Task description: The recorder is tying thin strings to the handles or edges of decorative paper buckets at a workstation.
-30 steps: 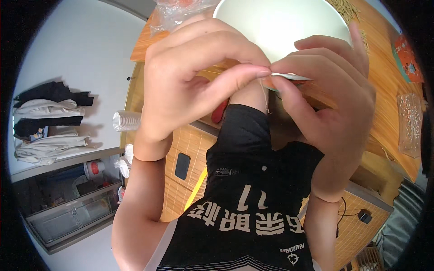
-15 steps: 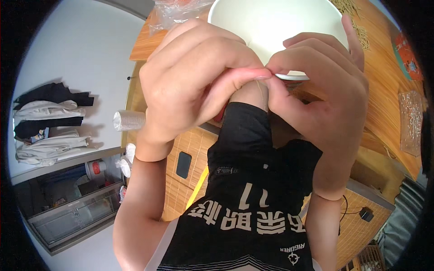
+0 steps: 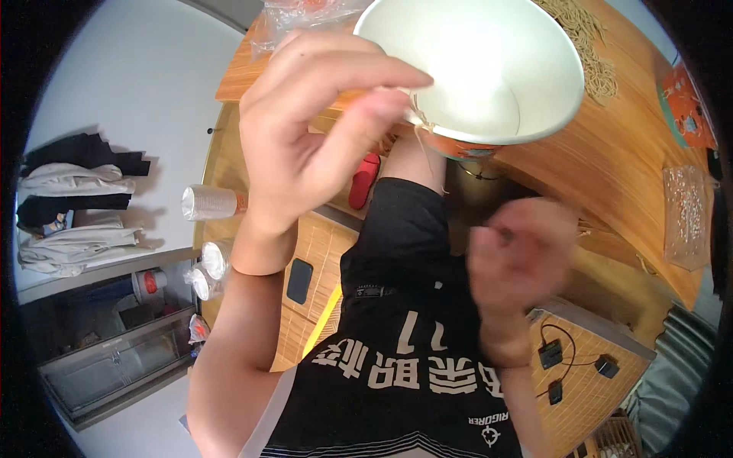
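My left hand [image 3: 321,130] pinches the rim of the white paper bowl [image 3: 473,69], fingers clamped on its near edge. Below the bowl, my right hand [image 3: 519,256] is curled shut, blurred; I cannot tell whether it holds anything.

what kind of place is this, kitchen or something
Probably a home dining or living corner, not clearly a kitchen. A wooden table carries loose dry noodles and a white paper bowl at the left hand; folded clothes lie on a shelf nearby.
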Available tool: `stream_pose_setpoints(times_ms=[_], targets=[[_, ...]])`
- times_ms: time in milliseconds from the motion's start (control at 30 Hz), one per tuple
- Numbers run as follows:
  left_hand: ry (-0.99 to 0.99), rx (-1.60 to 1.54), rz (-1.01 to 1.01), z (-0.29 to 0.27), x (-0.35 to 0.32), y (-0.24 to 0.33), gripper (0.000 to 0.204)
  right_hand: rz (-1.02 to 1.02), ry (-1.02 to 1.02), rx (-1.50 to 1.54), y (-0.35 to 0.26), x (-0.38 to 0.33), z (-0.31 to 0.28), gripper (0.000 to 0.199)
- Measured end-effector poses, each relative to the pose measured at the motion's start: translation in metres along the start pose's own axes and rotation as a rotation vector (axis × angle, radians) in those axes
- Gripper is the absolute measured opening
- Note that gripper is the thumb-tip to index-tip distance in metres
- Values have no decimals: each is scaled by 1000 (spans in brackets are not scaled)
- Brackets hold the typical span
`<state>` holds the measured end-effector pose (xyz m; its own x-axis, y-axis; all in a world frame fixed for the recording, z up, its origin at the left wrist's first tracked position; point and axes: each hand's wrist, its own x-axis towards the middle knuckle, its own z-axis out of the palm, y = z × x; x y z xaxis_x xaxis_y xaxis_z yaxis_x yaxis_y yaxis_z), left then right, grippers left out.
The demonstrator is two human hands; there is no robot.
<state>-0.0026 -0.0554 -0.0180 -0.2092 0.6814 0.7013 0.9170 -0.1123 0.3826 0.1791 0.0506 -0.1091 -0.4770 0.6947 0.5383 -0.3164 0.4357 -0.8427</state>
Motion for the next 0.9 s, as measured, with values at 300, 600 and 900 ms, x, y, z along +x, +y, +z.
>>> stream_pose_setpoints(times_ms=[300,600,900], targets=[[-121,-58,-56,-6,-13,-26,28,465,-244,91,-5,-10,53,46],[-207,-97,62,-12,-8,-50,11,68,-394,54,-74,53,-20,11],[-273,-180,168,-18,-1,-69,8,66,-701,-281,-67,197,-51,29]])
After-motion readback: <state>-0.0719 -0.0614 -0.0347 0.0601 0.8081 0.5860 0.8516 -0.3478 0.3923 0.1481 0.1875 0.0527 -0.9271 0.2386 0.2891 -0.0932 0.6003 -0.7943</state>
